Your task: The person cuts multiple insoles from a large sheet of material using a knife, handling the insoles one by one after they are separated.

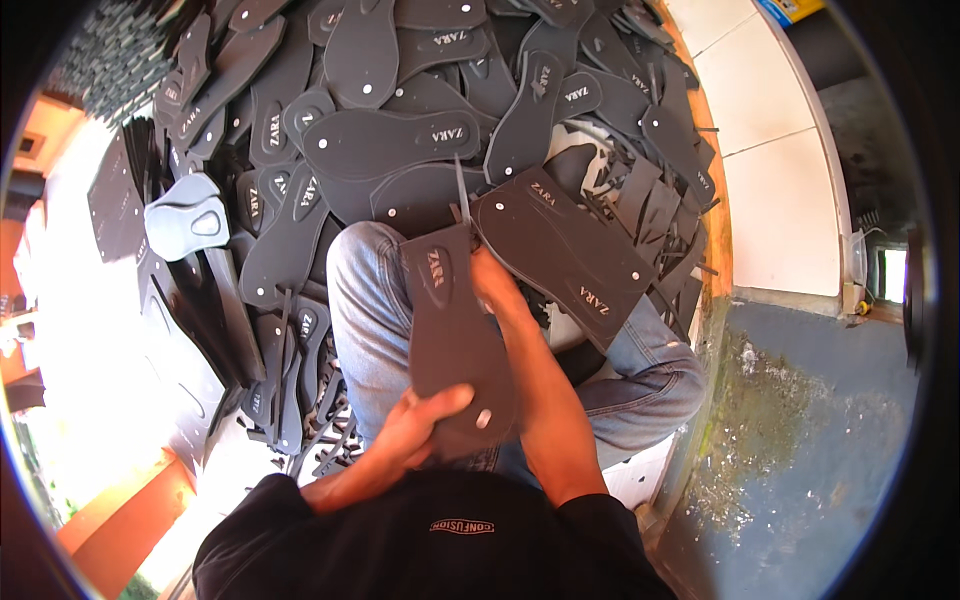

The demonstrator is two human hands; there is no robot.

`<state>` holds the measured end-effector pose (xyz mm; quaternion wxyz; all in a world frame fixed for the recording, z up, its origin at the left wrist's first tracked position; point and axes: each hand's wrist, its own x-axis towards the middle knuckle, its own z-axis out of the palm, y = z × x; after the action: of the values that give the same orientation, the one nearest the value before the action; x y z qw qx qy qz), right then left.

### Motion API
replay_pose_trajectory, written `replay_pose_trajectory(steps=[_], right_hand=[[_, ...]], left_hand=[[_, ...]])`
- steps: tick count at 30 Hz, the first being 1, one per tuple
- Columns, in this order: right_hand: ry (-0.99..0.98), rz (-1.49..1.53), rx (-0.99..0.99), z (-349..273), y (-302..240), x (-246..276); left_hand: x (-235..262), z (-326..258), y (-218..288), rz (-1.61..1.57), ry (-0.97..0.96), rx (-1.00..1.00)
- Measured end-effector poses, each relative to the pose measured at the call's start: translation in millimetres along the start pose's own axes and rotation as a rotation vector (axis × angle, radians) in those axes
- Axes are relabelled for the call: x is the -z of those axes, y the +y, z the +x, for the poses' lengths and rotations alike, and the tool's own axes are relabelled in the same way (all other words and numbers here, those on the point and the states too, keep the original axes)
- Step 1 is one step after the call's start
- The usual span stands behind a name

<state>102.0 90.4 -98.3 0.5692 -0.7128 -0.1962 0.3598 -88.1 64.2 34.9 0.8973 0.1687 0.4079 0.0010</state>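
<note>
My left hand [415, 425] grips the heel-to-toe length of a dark foam sandal sole [455, 330] at its wide lower end, thumb on top and fingers underneath. A light dot marks the sole near the thumb, and a raised oval pad shows at its far end. Beyond that end, my right hand [488, 275] is partly covered by the sole and a foam sheet. From it a thin grey blade [462, 188] points away from me; its handle is mostly hidden. The dark foam sheet [565, 255], with sole outlines pressed in it, lies across my right leg.
A heap of dark foam soles [390, 145] spreads in front of me. Narrow offcuts [655, 205] lie to the right, by a tiled ledge [770, 190]. At left are a pale blue sole-shaped piece [187, 218] and more sheets [180, 340]. Mossy grey floor [800, 430] lies at right.
</note>
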Motion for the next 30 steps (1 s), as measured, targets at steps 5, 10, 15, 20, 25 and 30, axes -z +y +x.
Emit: replay_pose_trajectory(steps=[5,10,15,20,25,30], right_hand=[[-0.445,0.602,-0.592,-8,-38,11],[-0.594,0.194,-0.19,-59,-48,61],[0.004,0.258,-0.179,-130,-12,107],[0.111,0.189,-0.132,-191,-6,95],[-0.055,0.117,-0.053,-225,-6,86],[0.002,-0.192,-0.17,-216,-24,96]], left_hand=[[80,-40,24,0.409,-0.117,0.078],[135,-22,77,0.527,0.017,-0.196],[64,18,88,-0.485,-0.077,-0.509],[46,58,82,0.083,-0.011,-0.67],[33,89,84,0.379,0.161,-0.504],[25,84,77,0.432,0.024,-0.367]])
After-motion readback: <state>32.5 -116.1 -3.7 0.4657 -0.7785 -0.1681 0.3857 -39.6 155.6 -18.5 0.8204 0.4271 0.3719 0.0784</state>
